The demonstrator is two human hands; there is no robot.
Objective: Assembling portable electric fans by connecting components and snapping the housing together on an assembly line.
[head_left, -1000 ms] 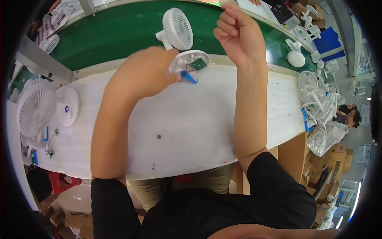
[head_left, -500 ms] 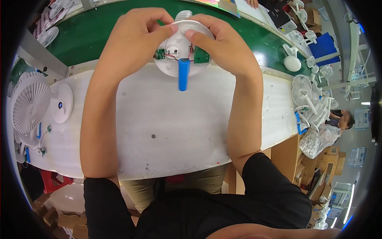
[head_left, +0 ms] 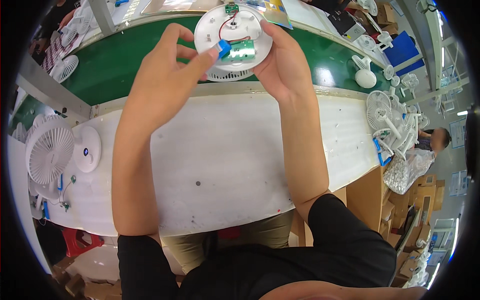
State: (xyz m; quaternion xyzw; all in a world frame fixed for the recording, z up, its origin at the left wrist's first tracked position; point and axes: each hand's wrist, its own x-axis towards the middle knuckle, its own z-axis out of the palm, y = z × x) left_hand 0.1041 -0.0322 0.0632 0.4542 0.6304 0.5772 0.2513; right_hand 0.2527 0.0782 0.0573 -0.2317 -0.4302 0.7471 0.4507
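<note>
In front of me, over the green strip, is the open round white base (head_left: 207,30) of a small fan. Its inner side faces me, showing red and black wires, a small green circuit board (head_left: 232,8) at the top and a larger green board (head_left: 242,51) lower down. Part of the white fan grille (head_left: 230,75) shows below it. My right hand (head_left: 285,65) grips the base's right rim, thumb on top. At the lower left of the base, the thumb of my left hand (head_left: 172,75) presses on a blue cylindrical battery (head_left: 223,48); its other fingers are curled, partly hidden.
A white worktable (head_left: 225,150) lies under my forearms. At left stand a white fan (head_left: 50,150) and a round base (head_left: 88,149), with wired boards near them. More fans (head_left: 380,112) are piled at right. A person (head_left: 437,140) is at far right.
The base has been turned, so the boards sit differently and the grille shows below. The battery has gone from hanging below the base to lying against it, under my left thumb.
</note>
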